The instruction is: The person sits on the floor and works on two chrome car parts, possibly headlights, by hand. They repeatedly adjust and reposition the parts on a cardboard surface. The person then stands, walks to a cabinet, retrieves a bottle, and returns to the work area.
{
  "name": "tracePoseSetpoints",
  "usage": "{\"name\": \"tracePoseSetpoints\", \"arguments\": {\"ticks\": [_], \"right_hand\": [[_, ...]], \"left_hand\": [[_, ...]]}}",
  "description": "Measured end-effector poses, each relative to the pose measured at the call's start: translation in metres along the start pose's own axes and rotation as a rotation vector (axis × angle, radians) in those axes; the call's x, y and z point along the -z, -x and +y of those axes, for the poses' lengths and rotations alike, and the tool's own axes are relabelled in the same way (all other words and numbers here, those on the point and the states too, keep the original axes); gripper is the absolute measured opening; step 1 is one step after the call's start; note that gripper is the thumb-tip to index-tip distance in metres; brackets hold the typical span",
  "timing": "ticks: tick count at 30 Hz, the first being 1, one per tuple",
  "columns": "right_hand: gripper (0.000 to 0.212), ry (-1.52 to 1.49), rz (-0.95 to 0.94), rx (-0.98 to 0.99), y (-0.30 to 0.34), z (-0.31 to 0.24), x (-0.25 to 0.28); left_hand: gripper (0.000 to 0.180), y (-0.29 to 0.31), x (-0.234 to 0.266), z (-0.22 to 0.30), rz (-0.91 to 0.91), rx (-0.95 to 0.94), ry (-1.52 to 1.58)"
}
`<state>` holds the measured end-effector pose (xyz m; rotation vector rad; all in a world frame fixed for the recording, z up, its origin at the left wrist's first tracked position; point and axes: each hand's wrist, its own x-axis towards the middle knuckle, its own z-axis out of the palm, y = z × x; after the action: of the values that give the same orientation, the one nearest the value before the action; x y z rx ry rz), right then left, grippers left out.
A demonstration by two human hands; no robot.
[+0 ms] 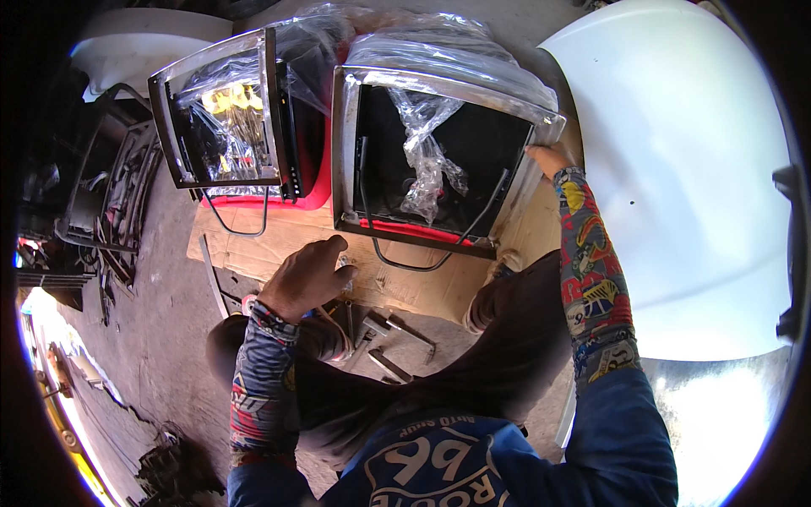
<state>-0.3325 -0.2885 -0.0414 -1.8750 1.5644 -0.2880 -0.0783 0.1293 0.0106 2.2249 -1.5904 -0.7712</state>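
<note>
A square metal frame (340, 152) lies on the black underside of an upturned seat (384, 144), which is partly wrapped in clear plastic (427, 160). My right hand (551, 159) grips the frame's right side near the far corner, with its fingers partly hidden. In front of the frame's near left corner, my left hand (308, 275) hovers with thumb and forefinger apart. I see nothing held in it. A bent grey bar (410, 268) loops out from the seat's near edge. To the left, a second metal frame (272, 110) rests on another plastic-wrapped red seat (319, 169).
Flattened cardboard (296, 241) lies under the seats. Metal hand tools (393, 334) are on the floor between my legs. A large white curved panel (684, 194) stands close on my right. Metal scrap (118, 203) is piled at the left, and a flat metal strip (213, 275) lies nearer.
</note>
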Motion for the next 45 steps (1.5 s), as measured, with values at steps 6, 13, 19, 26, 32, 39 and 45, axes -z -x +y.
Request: {"name": "tracePoseSetpoints", "arguments": {"ticks": [6, 13, 19, 26, 32, 39, 45], "right_hand": [[0.045, -0.09, -0.045, -0.035, 0.006, -0.003, 0.002], [0.046, -0.094, -0.005, 0.007, 0.014, -0.01, 0.003], [0.056, -0.053, -0.073, -0.015, 0.013, -0.011, 0.008], [0.054, -0.09, -0.048, -0.036, 0.011, -0.007, 0.005], [0.05, -0.033, -0.08, 0.03, 0.01, -0.009, 0.006], [0.051, -0.074, -0.046, 0.027, 0.014, -0.009, 0.006], [0.05, -0.039, -0.067, -0.001, 0.01, -0.008, 0.008]], "left_hand": [[0.035, 0.002, -0.001, -0.005, 0.013, 0.003, -0.025], [0.042, 0.003, 0.0, -0.009, -0.005, -0.037, -0.04], [0.043, 0.004, 0.001, -0.005, 0.003, -0.007, -0.038], [0.041, 0.004, -0.001, -0.005, 0.012, 0.001, -0.011], [0.041, 0.004, -0.002, -0.008, 0.024, -0.014, -0.019], [0.047, 0.004, 0.0, -0.007, 0.005, 0.001, -0.052], [0.043, 0.005, 0.002, -0.004, 0.031, -0.017, -0.037]]}}
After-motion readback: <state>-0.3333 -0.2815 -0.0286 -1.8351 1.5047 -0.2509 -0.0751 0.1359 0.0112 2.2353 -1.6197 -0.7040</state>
